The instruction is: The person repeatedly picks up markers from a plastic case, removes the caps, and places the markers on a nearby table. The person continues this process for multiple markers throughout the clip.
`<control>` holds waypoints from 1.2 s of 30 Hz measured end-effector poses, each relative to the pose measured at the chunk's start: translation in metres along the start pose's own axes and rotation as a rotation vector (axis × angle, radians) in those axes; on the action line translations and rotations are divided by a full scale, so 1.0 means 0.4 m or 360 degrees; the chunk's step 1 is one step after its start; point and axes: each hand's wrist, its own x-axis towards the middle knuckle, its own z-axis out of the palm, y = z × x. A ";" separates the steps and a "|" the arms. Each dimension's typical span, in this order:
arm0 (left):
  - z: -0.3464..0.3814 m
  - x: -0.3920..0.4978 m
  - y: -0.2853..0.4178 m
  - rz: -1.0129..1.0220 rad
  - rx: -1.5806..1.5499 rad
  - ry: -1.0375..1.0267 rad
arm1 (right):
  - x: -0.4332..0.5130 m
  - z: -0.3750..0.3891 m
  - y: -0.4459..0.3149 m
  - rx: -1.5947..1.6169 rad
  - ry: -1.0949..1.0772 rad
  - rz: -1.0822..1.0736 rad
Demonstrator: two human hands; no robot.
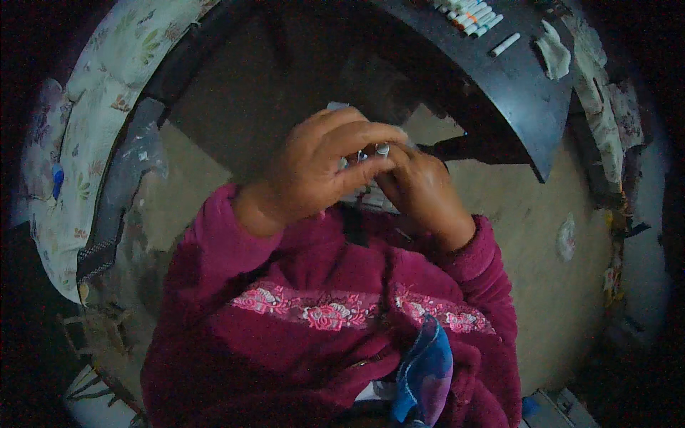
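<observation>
Both hands meet in front of my chest. My left hand (316, 160) is curled from the left, its fingers reaching over to the other hand. A small white cylindrical piece (382, 148), like the end of a marker or tube, shows between the left thumb and fingers, beside my right hand (423, 184). The right fingers are largely hidden behind the left ones, so what they grip cannot be told. Below the hands, close to the maroon sleeve and chest, lie several whitish sticks (372, 199), partly covered by the hands.
A dark table (514, 101) at the upper right bears a row of white sticks with coloured bands (473, 18), a single white stick (504, 44) and a whitish cloth (555, 53). A bed with a floral cover (115, 101) stands at left. A clear plastic piece (566, 238) lies on the floor.
</observation>
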 end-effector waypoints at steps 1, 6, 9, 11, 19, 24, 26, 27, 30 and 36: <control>0.000 0.006 -0.018 0.0079 0.0062 -0.0030 | 0.000 0.005 -0.001 -0.0082 -0.0078 0.0026; -0.003 -0.018 -0.041 -0.0051 0.0282 -0.0131 | 0.007 0.016 0.028 -0.0132 -0.0106 0.0095; -0.012 -0.023 -0.049 0.0011 0.0475 -0.0250 | 0.004 0.019 0.043 -0.0088 -0.0175 0.0055; -0.014 -0.028 -0.053 0.0025 0.0520 -0.0363 | 0.001 0.018 0.050 -0.0110 -0.0248 0.0076; 0.005 -0.032 -0.065 0.0115 0.0687 -0.0379 | -0.012 0.004 0.052 -0.0095 -0.0252 0.0163; -0.007 -0.027 -0.068 0.0092 0.0611 -0.0313 | -0.023 -0.018 0.057 -0.0018 -0.0125 0.0279; -0.016 -0.028 -0.070 0.0085 0.0628 -0.0269 | -0.029 -0.024 0.060 -0.0014 -0.0121 0.0329; -0.020 -0.028 -0.071 0.0089 0.0653 -0.0287 | -0.032 -0.027 0.060 -0.0031 -0.0121 0.0353; -0.028 -0.027 -0.061 0.0056 0.0691 -0.0311 | -0.042 -0.048 0.064 0.0113 -0.0059 0.0406; -0.020 0.000 -0.035 0.0005 0.0540 -0.0369 | -0.004 -0.156 0.110 -0.0077 0.0466 0.0403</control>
